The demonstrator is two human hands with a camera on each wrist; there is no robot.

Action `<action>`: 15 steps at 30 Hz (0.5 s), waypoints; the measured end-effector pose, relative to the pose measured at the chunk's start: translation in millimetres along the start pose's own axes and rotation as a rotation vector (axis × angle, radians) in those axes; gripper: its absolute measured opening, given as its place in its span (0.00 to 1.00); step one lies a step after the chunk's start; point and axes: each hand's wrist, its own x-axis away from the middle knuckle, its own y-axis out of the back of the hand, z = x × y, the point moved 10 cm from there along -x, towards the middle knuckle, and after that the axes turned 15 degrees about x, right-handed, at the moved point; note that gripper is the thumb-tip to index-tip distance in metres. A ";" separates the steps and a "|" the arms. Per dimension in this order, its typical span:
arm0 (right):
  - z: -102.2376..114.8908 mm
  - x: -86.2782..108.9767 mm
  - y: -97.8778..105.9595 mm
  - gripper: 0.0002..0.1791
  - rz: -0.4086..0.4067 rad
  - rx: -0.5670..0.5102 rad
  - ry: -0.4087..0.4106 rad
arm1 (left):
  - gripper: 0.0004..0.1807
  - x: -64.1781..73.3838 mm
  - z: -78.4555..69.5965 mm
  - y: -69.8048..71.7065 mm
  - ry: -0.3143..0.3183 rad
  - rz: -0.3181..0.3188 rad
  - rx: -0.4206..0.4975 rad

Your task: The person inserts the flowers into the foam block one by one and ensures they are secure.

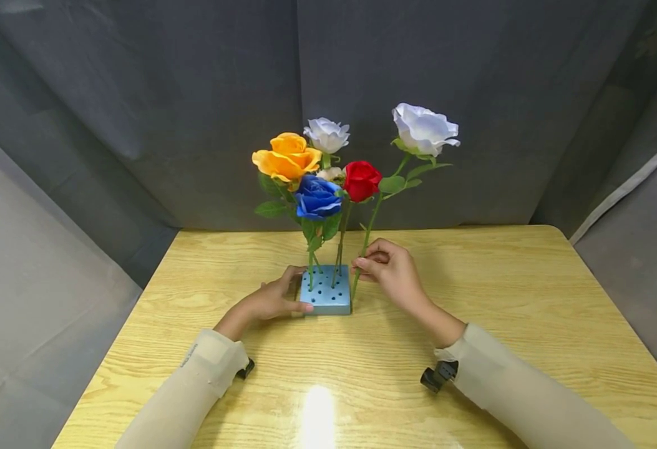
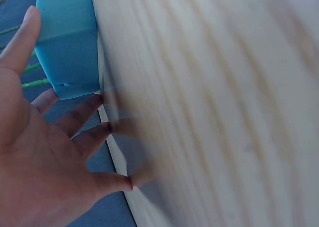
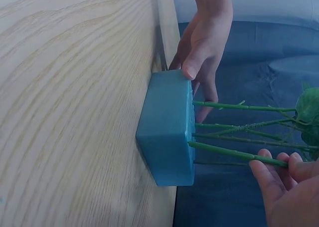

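A light blue foam block with several holes in its top rests on the table. My left hand holds its left side, thumb over the near top corner and forefinger toward the back, other fingers spread. With thumb and fingers, my right hand pinches the stem of a large white rose, leaning right. That stem's lower end meets the block's edge in the right wrist view; whether it sits in a hole I cannot tell. A yellow-orange rose, blue rose, red rose and smaller white flower stand in the block.
A pale flower is partly hidden behind the blue and red roses. The wooden table extends around the block. Grey cloth hangs close behind the table's back edge and along both sides.
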 end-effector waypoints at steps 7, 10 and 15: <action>1.6 -3.5 -2.9 0.05 -0.026 0.021 0.002 | 0.53 -0.7 -0.8 0.1 0.005 -0.003 -0.008; 1.3 -4.8 -4.7 0.05 -0.033 0.013 0.001 | 0.53 -1.3 0.2 -0.2 0.002 -0.004 -0.012; 2.9 -7.8 -8.9 0.06 -0.039 -0.017 0.007 | 0.52 -1.9 0.3 -0.5 -0.007 -0.006 -0.003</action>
